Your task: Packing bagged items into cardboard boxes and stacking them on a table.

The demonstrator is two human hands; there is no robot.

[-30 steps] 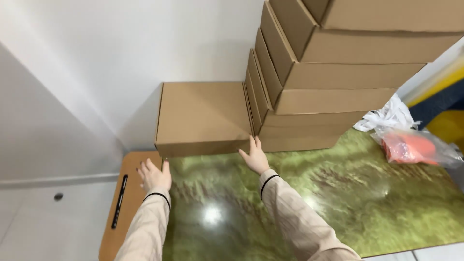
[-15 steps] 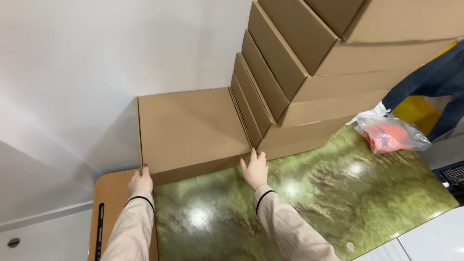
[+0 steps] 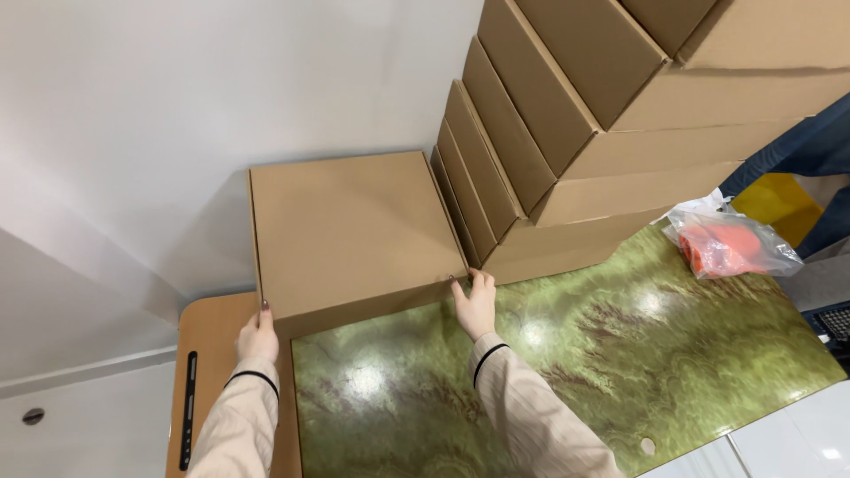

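box [image 3: 350, 230] on table [image 3: 620, 372] | stack of boxes [image 3: 602, 133] right (touching) | bag [image 3: 730, 245] far right

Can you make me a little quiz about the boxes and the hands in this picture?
1. True or false: both hands touch the flat brown cardboard box.
2. Which hand is at the box's corner beside the tall stack of brown cardboard boxes: A left hand, B right hand?
3. What covers the wooden desk?

Key: 1 true. 2 B. 3 A glossy green marbled mat.
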